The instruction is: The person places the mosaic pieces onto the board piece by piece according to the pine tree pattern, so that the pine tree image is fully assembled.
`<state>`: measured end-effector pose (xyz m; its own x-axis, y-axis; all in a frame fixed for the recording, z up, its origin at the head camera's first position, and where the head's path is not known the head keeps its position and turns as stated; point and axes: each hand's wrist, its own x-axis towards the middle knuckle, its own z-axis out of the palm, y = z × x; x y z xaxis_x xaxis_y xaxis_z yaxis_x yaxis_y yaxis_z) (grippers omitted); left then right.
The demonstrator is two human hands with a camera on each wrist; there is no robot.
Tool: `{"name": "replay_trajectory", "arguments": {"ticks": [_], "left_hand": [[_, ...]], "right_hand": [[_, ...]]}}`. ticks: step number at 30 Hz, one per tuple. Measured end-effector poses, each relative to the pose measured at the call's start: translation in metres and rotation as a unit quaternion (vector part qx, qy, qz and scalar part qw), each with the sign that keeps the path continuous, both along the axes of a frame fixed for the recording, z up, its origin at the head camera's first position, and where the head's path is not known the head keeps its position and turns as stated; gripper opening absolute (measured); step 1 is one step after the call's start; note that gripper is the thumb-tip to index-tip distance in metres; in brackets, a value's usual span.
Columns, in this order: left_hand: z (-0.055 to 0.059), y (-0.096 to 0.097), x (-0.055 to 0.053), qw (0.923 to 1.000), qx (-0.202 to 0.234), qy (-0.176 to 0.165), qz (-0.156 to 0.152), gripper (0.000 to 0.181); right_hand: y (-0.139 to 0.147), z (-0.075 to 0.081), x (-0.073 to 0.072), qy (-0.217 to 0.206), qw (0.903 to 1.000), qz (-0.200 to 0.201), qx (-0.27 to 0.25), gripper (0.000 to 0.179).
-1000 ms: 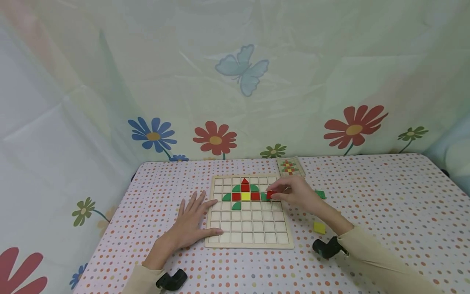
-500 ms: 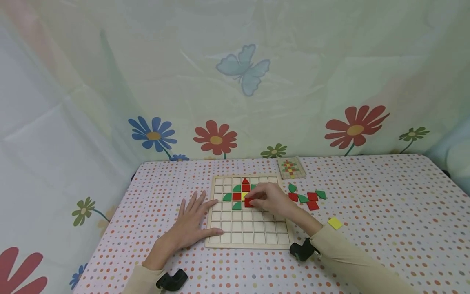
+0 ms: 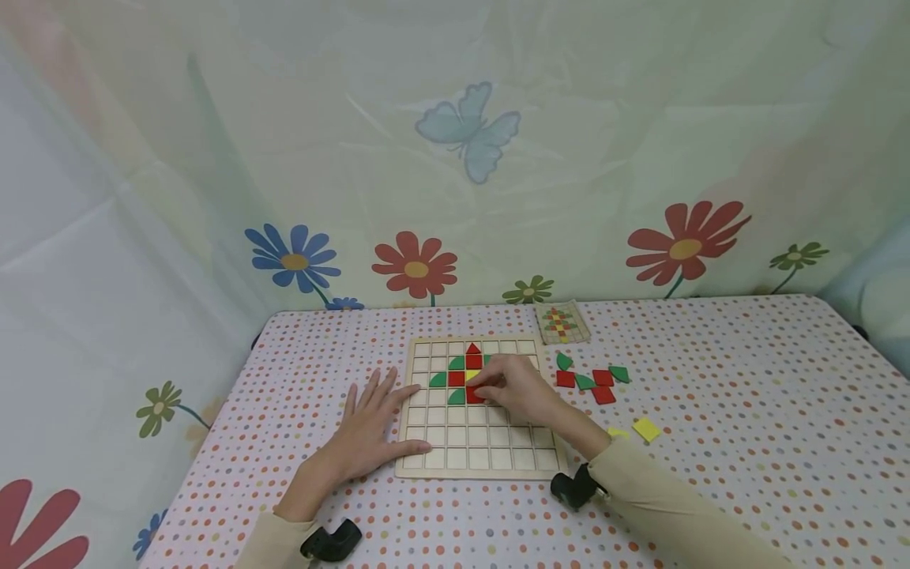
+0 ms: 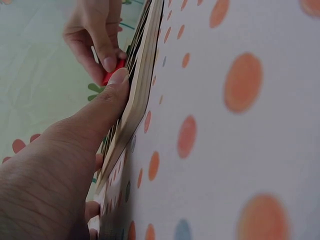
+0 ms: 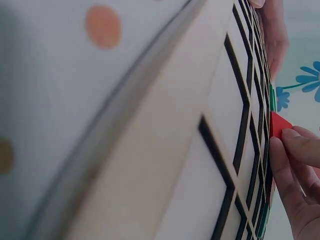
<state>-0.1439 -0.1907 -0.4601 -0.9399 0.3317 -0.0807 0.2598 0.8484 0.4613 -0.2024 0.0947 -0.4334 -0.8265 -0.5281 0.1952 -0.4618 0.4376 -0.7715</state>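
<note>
A wooden grid board [image 3: 478,473] lies on the dotted cloth. My left hand [image 3: 366,431] is spread beside its left side, with thumb and fingertips on the frame. My right hand [image 3: 522,389] pinches a red square tile [image 3: 473,397] at the cell under the yellow square [image 3: 472,374]. In the right wrist view the red tile [image 5: 278,125] stands tilted against the grid between thumb and finger. Green quarter-round tiles [image 3: 439,381] and red tiles [image 3: 456,379] sit in cells around it, topped by a red triangle [image 3: 473,348]. My right hand hides several cells to the right.
A pattern card [image 3: 562,323] lies behind the board's right corner. Right of the board are loose red tiles [image 3: 603,394], green tiles [image 3: 620,374] and yellow squares [image 3: 646,430], one partly behind the right forearm. A printed curtain [image 3: 569,197] hangs behind the table.
My right hand has moved left from the board's right side, carrying the red square to the cell below the yellow one, and lowered it there. The left hand has stayed put.
</note>
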Motion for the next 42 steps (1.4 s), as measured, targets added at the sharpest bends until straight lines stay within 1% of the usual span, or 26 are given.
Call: {"name": "replay_trajectory", "arguments": {"ticks": [6, 10, 14, 23, 30, 34, 38, 40, 42], "left_hand": [[-0.001, 0.000, -0.001, 0.9999, -0.010, 0.002, 0.004, 0.091], [-0.001, 0.000, 0.000, 1.0000, -0.008, 0.003, 0.003, 0.091], [-0.001, 0.000, 0.000, 1.0000, -0.002, 0.003, 0.003, 0.091], [0.000, 0.000, 0.000, 1.0000, -0.005, 0.006, 0.005, 0.091], [0.000, 0.000, 0.000, 1.0000, -0.002, 0.007, 0.003, 0.091], [0.000, 0.000, 0.001, 1.0000, 0.000, 0.006, 0.006, 0.091], [0.000, 0.000, 0.002, 1.0000, 0.002, 0.003, 0.007, 0.091], [0.000, 0.000, 0.001, 1.0000, 0.000, 0.004, 0.006, 0.091], [-0.001, 0.000, 0.001, 1.0000, -0.003, 0.006, 0.005, 0.091]], "right_hand": [[-0.003, 0.001, 0.000, 0.006, 1.0000, -0.002, 0.008, 0.012], [-0.004, 0.003, 0.002, 0.011, 0.9997, -0.008, 0.021, 0.013], [-0.006, 0.005, 0.003, 0.004, 0.9994, -0.015, 0.033, 0.013], [-0.009, 0.007, 0.003, 0.001, 0.9974, -0.030, 0.066, 0.013], [-0.011, 0.008, 0.004, 0.010, 0.9963, -0.035, 0.078, 0.014], [-0.012, 0.009, 0.007, 0.024, 0.9949, -0.030, 0.093, 0.014], [-0.010, 0.010, 0.013, 0.014, 0.9944, -0.023, 0.103, 0.013], [-0.005, 0.011, 0.017, 0.014, 0.9943, -0.010, 0.105, 0.014], [0.001, 0.012, 0.022, 0.026, 0.9939, 0.008, 0.107, 0.016]]}}
